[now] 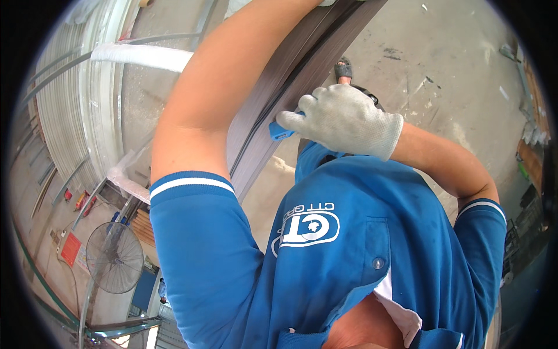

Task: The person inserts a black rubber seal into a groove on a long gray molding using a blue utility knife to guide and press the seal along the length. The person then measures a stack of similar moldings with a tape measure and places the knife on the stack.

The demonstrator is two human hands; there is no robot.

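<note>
A pale grey knit glove covers my right hand (349, 121), whose fingers are closed around a small blue tool (281, 131). Only the tool's blue end shows; the rest is hidden in the fist, so its kind is unclear. The fist is at the near right edge of a long grey-brown wood-grain profile (256, 157). Along that profile's length runs a black strip (264, 110). My left arm reaches forward across the profile, and just a sliver of my gloved left hand (328, 2) shows at the top edge, its fingers out of view.
White-wrapped bars (142, 56) lie to the left, near stacked pale profiles (64, 110) and metal rails. A round caged fan (115, 257) stands at lower left. My sandalled foot (343, 70) is on the scuffed concrete floor (430, 64). Materials line the far right.
</note>
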